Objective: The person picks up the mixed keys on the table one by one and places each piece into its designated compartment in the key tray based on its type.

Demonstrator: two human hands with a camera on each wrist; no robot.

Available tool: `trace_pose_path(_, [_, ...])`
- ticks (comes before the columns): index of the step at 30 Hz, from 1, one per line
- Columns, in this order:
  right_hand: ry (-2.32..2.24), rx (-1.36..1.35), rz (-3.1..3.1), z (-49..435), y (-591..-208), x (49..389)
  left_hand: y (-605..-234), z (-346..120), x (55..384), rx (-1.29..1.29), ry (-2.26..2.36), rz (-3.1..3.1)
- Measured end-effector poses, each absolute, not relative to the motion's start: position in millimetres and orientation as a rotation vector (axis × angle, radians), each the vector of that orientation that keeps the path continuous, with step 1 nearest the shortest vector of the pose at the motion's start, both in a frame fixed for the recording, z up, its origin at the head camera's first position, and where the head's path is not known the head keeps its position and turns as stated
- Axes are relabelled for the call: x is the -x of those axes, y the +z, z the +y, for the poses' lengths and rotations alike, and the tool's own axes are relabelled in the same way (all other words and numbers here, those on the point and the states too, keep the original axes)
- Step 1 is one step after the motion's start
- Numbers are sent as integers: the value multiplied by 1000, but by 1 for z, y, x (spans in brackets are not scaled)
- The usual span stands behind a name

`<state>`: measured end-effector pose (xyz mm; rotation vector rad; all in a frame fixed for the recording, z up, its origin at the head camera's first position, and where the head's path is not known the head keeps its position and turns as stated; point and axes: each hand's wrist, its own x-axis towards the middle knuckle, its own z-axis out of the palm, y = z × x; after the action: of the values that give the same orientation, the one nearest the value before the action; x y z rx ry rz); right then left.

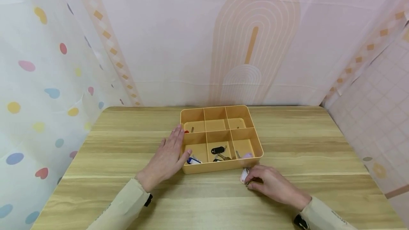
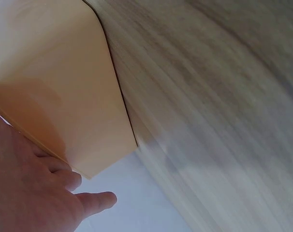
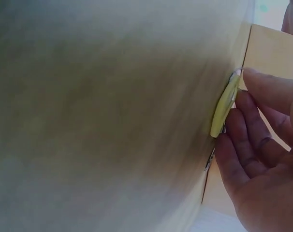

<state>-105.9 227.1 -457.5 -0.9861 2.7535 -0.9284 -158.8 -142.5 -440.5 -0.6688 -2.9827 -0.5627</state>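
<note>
Lying on the wooden table (image 1: 287, 141), a pale key tag (image 1: 244, 175) is pinched in the grip of the right hand (image 1: 275, 186), just in front of the orange divided tray (image 1: 220, 166); the tray's left wall is touched by the flat, straight-fingered left hand (image 1: 166, 159).

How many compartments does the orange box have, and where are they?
6 in the orange box: three along the far row, three along the near row. None seem hidden.
</note>
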Motion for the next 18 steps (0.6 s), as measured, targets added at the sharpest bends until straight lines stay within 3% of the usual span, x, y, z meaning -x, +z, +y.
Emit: trace_pose_path(18, [-1306, 1022, 2776, 229, -439, 95, -442, -142, 158, 662, -558, -2965])
